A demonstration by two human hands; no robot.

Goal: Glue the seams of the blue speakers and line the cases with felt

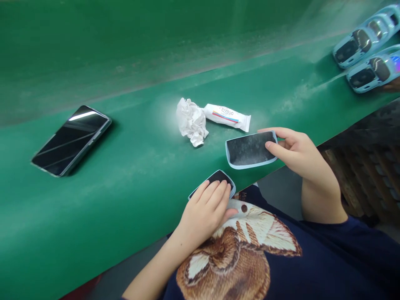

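One panel (246, 151) pinched in right fingers (276, 148), at least one more under left fingers (210, 195), grip unclear.

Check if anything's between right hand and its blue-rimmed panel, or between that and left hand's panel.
Nothing visible: right hand grips its blue-rimmed panel; only green tabletop shows between it and the panel under the left hand. Squeeze tube and crumpled tissue lie farther back.

Green worktop (125, 208) (whitish in patches), brown slats (371, 179) beyond its edge.
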